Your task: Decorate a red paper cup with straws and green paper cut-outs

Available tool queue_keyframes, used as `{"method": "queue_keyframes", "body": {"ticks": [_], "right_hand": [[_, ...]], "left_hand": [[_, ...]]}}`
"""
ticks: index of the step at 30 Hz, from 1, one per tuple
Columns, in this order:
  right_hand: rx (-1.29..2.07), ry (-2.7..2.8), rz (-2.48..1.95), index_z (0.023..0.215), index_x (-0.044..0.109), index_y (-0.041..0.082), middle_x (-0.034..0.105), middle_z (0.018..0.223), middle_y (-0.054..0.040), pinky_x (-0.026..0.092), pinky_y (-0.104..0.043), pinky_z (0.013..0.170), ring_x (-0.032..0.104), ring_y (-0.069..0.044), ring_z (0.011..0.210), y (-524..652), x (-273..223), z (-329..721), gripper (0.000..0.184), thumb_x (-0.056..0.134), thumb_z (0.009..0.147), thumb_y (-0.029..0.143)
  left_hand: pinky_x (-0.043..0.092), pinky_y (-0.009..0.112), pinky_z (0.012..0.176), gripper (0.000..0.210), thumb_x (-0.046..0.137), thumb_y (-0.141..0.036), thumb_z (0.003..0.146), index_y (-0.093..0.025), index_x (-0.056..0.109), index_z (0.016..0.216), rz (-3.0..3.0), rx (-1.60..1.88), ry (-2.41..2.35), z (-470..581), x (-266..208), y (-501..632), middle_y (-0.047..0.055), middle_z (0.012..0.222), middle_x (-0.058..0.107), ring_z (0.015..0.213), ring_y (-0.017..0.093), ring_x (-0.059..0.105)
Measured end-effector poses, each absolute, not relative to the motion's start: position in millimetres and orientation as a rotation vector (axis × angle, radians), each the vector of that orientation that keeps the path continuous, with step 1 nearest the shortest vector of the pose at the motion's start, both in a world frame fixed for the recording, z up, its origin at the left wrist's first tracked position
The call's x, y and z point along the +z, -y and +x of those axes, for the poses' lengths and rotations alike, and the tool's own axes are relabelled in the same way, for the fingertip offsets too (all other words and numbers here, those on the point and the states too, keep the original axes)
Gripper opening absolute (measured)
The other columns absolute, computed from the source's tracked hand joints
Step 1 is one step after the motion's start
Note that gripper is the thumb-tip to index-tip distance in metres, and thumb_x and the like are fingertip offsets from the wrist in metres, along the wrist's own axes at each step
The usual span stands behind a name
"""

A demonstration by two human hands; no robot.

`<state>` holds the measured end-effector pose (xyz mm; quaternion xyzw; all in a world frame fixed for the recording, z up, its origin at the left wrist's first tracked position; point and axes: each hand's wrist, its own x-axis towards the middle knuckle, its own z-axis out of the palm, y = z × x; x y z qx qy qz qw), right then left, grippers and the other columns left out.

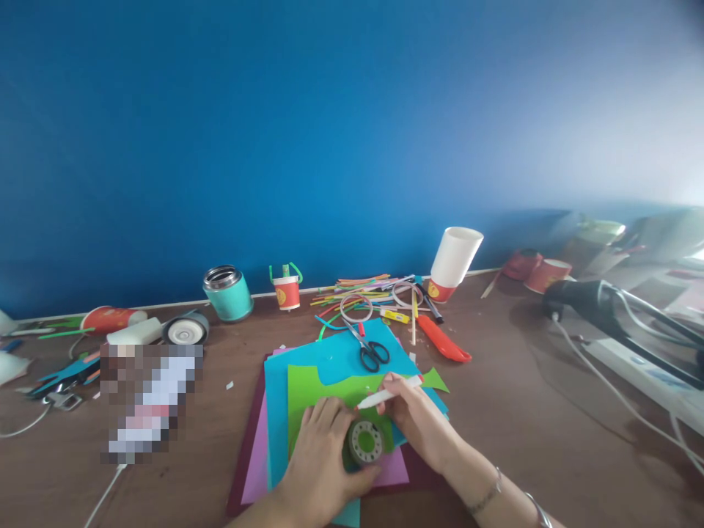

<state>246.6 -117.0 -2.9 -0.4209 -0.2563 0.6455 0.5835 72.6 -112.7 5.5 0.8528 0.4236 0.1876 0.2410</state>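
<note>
My left hand (322,458) is closed around a roll of tape (356,444), its round face turned up, on a sheet of green paper (304,389). A white marker (383,394) with a red end is pinched in my right hand (415,422). Its tip points left, just above the roll; whether it touches the paper I cannot tell. Under the green sheet lie blue paper (276,418) and purple paper (256,469). Black-handled scissors (375,356) rest on the blue sheet beyond my hands. One edge of the green sheet is cut in a curve.
Behind the paper lie colored sticks (352,290), a glue stick (394,316) and a red slender object (443,341). White stacked cups (455,257), a small red cup (287,293) and a teal container (229,297) stand near the wall. A power strip (632,359) with cables lies right.
</note>
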Motion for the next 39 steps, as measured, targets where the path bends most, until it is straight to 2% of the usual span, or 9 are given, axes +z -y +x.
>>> {"method": "queue_keyframes", "body": {"ticks": [14, 20, 24, 26, 31, 35, 39], "right_hand": [[1.503, 0.621, -1.001, 0.064, 0.053, 0.019, 0.054, 0.055, 0.0029, 0.038, -0.024, 0.065, 0.051, -0.013, 0.063, 118, -1, 248, 0.013, 0.056, 0.076, 0.022], [1.448, 0.710, -1.076, 0.064, 0.049, 0.019, 0.052, 0.058, 0.0018, 0.038, -0.028, 0.068, 0.049, -0.015, 0.065, 120, 9, 248, 0.018, 0.052, 0.079, 0.029], [1.188, 1.140, -1.312, 0.066, 0.049, 0.019, 0.050, 0.064, 0.0016, 0.036, -0.027, 0.065, 0.047, -0.015, 0.066, 134, 26, 251, 0.019, 0.049, 0.082, 0.029], [0.942, 1.482, -1.427, 0.065, 0.047, 0.020, 0.048, 0.063, 0.0017, 0.034, -0.027, 0.059, 0.044, -0.015, 0.062, 143, 32, 253, 0.017, 0.047, 0.081, 0.023], [0.393, 2.077, -1.260, 0.070, 0.043, 0.022, 0.050, 0.064, 0.0019, 0.038, -0.032, 0.071, 0.047, -0.015, 0.064, 157, 34, 250, 0.017, 0.047, 0.069, 0.005], [0.150, 2.287, -1.140, 0.074, 0.044, 0.023, 0.053, 0.060, 0.0029, 0.039, -0.036, 0.080, 0.047, -0.014, 0.058, 157, 35, 243, 0.019, 0.047, 0.067, 0.005], [0.003, 2.362, -1.132, 0.072, 0.045, 0.022, 0.053, 0.059, 0.0023, 0.039, -0.036, 0.082, 0.046, -0.014, 0.057, 156, 32, 239, 0.016, 0.045, 0.068, 0.007]], "left_hand": [[0.036, 0.046, 0.089, 0.051, 0.070, -0.023, 0.061, -0.019, 0.056, 0.109, 2.303, 0.460, -1.087, 69, 7, 113, 0.009, 0.107, 0.053, 0.101, 0.029, 0.047], [0.038, 0.043, 0.085, 0.047, 0.069, -0.024, 0.060, -0.021, 0.057, 0.105, 2.299, 0.493, -1.089, 69, 5, 112, 0.007, 0.104, 0.054, 0.098, 0.028, 0.048], [0.038, 0.042, 0.082, 0.041, 0.067, -0.021, 0.059, -0.020, 0.057, 0.099, 2.303, 0.562, -1.098, 70, 2, 113, 0.007, 0.098, 0.054, 0.095, 0.027, 0.048], [0.037, 0.040, 0.080, 0.039, 0.066, -0.020, 0.058, -0.020, 0.057, 0.095, 2.298, 0.591, -1.096, 71, 0, 114, 0.006, 0.096, 0.054, 0.093, 0.026, 0.049], [0.036, 0.036, 0.077, 0.034, 0.068, -0.022, 0.058, -0.022, 0.057, 0.090, 2.294, 0.621, -1.088, 72, -2, 115, 0.003, 0.090, 0.054, 0.088, 0.023, 0.049], [0.035, 0.036, 0.078, 0.034, 0.071, -0.029, 0.060, -0.022, 0.057, 0.090, 2.301, 0.614, -1.072, 71, -4, 114, 0.003, 0.091, 0.054, 0.089, 0.023, 0.049], [0.035, 0.035, 0.077, 0.036, 0.072, -0.030, 0.060, -0.022, 0.056, 0.091, 2.311, 0.611, -1.064, 69, -7, 114, 0.003, 0.092, 0.053, 0.089, 0.023, 0.049]]}}
